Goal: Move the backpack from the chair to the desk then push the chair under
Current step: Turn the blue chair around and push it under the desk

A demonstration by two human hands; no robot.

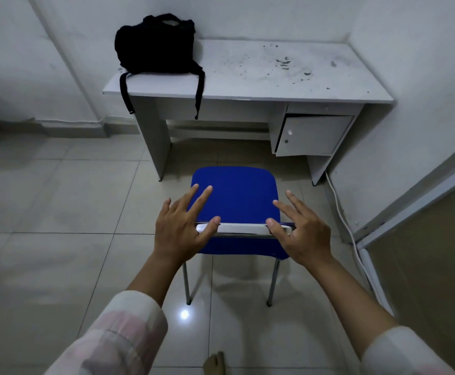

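Note:
The black backpack [154,46] lies on the left end of the white desk [261,82], two straps hanging over the front edge. The blue chair [234,196] stands on the floor in front of the desk, its seat facing the desk and its backrest toward me. My left hand [184,226] hovers over the left end of the backrest's top rail, fingers spread, thumb touching the rail. My right hand [300,228] is spread at the right end of the rail, thumb on it. Neither hand is closed around anything.
The desk has a small cabinet [312,135] under its right side with the door ajar, and legroom under its left part. A wall and a white cable [342,212] run along the right. Pale floor tiles surround the chair. My bare foot [215,364] shows at the bottom.

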